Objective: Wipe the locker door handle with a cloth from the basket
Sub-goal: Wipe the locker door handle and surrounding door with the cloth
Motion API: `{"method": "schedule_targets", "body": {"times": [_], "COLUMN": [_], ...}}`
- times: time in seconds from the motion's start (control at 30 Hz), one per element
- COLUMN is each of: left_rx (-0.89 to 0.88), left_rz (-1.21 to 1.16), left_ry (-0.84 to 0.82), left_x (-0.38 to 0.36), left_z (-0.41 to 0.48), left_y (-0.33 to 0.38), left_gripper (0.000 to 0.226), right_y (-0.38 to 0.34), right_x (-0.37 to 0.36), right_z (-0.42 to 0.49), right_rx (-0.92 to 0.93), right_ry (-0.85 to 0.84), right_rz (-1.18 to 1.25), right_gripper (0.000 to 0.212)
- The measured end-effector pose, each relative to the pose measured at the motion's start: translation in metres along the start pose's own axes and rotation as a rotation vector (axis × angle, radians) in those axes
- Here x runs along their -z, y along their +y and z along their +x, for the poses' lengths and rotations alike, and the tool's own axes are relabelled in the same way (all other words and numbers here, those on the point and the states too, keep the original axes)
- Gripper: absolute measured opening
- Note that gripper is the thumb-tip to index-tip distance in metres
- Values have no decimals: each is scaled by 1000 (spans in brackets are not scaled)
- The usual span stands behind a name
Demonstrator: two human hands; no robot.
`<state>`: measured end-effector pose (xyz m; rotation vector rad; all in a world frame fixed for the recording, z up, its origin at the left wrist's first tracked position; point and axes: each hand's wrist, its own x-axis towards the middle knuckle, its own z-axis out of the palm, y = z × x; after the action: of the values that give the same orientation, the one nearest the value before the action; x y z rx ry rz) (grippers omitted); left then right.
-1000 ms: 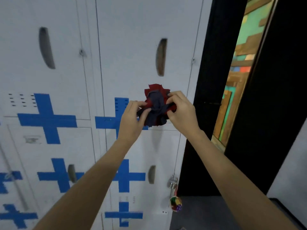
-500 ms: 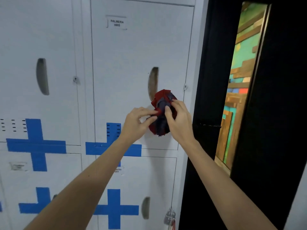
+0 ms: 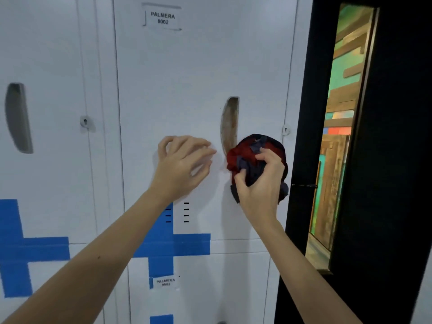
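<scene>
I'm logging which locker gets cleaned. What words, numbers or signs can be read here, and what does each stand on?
"PALMERA 0002": top label, on the upper locker door.
"PALMERA 000?": lower label, on the lower door under the blue cross; the last digit is blurred, perhaps 3.
The cloth shows no text.

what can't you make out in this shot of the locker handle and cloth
Head view only:
Handle: its lower end is covered by the cloth.
Cloth contact with the handle: hidden behind the bundle and the right hand.
Left hand: whether its fingertips touch the door is unclear.
Basket: outside the frame.
Lower label: number too small and blurred to read surely.
</scene>
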<state>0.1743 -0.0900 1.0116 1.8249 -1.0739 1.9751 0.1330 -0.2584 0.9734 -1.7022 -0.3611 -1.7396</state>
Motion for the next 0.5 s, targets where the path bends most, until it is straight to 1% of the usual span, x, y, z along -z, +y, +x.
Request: {"method": "schedule_targets", "body": {"times": [0.07,0.23,0.43,0.5], "left_rx": [13,10,13,17], "left_rz": [12,73,165,172], "left_ry": [25,85,39,18], "left_x": [-6,-17,-18,-17], "left_z": [0,-2,-3,-3], "left_y": [-4,-6,-5,-5], "left_gripper": [18,28,43,47], "right_y": [5,10,25,27], "right_x": [-4,-20,-17,-18], "right_z": [1,13,-6,5], "right_rx": [60,268,450,419], "right_ry": [22,80,40,80], "right_rz": [-36,-280,-352,-326], "right_gripper": [42,43,36,36]}}
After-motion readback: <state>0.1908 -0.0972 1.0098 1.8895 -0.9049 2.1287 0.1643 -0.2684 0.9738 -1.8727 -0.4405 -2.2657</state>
